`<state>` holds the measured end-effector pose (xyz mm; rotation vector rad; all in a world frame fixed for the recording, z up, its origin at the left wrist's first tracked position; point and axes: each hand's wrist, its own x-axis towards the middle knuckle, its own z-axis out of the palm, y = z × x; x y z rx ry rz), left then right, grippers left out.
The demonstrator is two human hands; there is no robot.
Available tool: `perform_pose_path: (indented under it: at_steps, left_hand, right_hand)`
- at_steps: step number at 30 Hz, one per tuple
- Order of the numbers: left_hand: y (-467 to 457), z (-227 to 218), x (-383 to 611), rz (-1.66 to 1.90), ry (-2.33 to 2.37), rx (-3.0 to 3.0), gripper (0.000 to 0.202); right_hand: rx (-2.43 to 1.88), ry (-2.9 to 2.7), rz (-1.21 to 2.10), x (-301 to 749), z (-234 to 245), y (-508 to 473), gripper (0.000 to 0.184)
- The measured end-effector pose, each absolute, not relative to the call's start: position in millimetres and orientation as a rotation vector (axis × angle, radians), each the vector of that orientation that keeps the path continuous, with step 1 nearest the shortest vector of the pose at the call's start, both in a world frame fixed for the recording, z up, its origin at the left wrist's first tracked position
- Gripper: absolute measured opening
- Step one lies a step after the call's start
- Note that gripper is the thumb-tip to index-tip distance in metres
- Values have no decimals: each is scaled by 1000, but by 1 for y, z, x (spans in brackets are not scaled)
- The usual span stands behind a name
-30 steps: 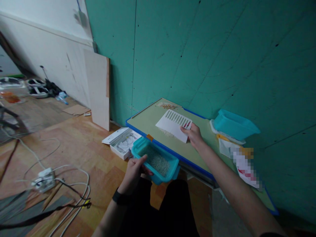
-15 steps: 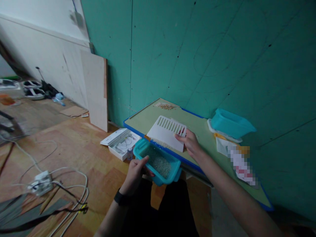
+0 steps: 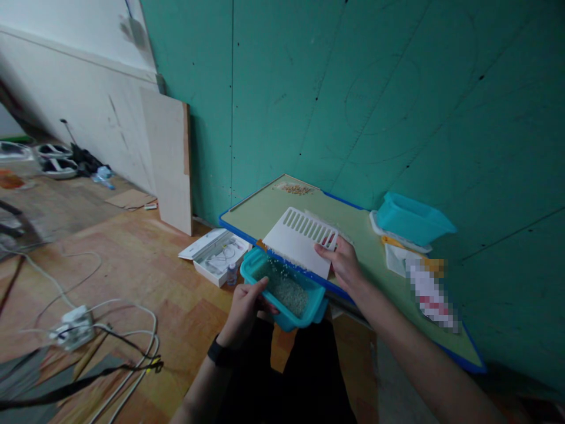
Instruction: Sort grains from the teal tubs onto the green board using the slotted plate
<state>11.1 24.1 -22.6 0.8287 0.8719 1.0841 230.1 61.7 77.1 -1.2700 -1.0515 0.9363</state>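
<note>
My left hand (image 3: 247,309) grips the near rim of a teal plastic box (image 3: 309,309) holding pale grains, held just under the table's front edge. My right hand (image 3: 344,265) is closed on a white slotted scraper card (image 3: 298,238), whose lower edge sits at the blue edge of the green table (image 3: 269,209). Small pale grains are falling from that edge into the box.
A second teal box (image 3: 412,219) stands on a white lid at the table's back right, beside papers (image 3: 424,288). A small heap of tan grains (image 3: 296,189) lies at the far corner. An open white box (image 3: 216,253), cables and a power strip (image 3: 73,327) lie on the wooden floor.
My right hand has drawn the scraper card across the table toward the front edge, pushing the pale grains along; they now spill into the box that my left hand keeps below.
</note>
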Motion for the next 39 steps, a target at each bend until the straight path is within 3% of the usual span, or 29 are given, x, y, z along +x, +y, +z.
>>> perform_pose_path:
  at_steps: [11, 39]
  left_hand:
    - [26, -20, 6, 1124, 896, 779, 54]
    - [26, -18, -2, 1117, 912, 830, 57]
  right_hand:
    - [-1272, -995, 799, 241, 75, 80, 46]
    - [-1259, -1114, 854, 213, 80, 61, 42]
